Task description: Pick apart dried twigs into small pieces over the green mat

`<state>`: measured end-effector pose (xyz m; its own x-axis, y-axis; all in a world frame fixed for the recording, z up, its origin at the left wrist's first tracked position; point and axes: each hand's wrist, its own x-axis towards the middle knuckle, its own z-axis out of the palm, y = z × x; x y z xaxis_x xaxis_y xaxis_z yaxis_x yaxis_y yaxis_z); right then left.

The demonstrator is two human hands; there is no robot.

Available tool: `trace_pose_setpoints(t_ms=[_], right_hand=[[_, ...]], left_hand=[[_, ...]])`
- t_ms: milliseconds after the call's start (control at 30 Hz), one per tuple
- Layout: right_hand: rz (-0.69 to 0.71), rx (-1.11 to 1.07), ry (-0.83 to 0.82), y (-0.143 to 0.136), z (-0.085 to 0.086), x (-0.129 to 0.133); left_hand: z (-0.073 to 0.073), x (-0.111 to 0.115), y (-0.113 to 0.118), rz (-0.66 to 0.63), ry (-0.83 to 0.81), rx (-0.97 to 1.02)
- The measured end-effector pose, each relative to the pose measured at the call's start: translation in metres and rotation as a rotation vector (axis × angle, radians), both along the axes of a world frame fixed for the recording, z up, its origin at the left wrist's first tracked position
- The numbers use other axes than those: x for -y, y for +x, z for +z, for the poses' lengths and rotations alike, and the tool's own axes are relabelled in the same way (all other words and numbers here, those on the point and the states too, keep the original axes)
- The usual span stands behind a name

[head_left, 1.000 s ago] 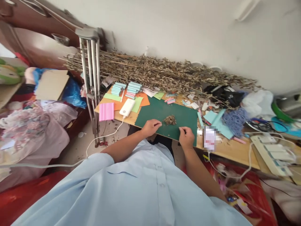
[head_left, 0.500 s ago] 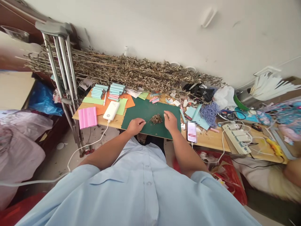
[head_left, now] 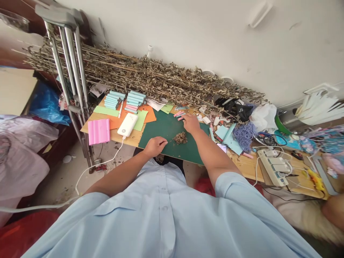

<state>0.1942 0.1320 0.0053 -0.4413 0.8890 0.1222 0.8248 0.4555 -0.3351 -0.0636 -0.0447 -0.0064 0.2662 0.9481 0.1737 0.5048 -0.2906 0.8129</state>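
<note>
My left hand (head_left: 156, 146) rests at the near edge of the green mat (head_left: 158, 125), its fingers pinched together; whether anything tiny is between them I cannot make out. My right hand (head_left: 191, 124) reaches to the mat's far edge with fingers stretched out. Its fingertips are at some small pink and blue paper rolls (head_left: 178, 114), and I cannot see it gripping one. Between the hands lies a small heap of crumbled dried leaves (head_left: 180, 138) on the mat.
Stacked blue rolls (head_left: 112, 100), a white power bank (head_left: 127, 125) and pink paper (head_left: 99, 131) lie left. Purple yarn (head_left: 245, 136) and a power strip (head_left: 272, 167) are right. Dried stalks (head_left: 150, 75) line the back; crutches (head_left: 70, 57) stand left. Someone's arm (head_left: 333, 211) shows far right.
My right hand has moved from beside the leaf heap forward to the small rolls at the mat's far edge. My left hand has stayed in its pinch. The view has shifted slightly.
</note>
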Motion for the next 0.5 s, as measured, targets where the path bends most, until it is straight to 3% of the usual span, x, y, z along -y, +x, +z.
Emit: trace_pose_setpoints(t_ms=[333,500], right_hand=[[0.023,0.157,-0.013,0.005,0.006,-0.003],[-0.036,-0.085,0.024,0.018,0.003,0.009]], left_hand=[[-0.003,-0.002,0.000,0.022,0.060,0.035],[-0.003,-0.002,-0.002,0.052,0.043,0.050]])
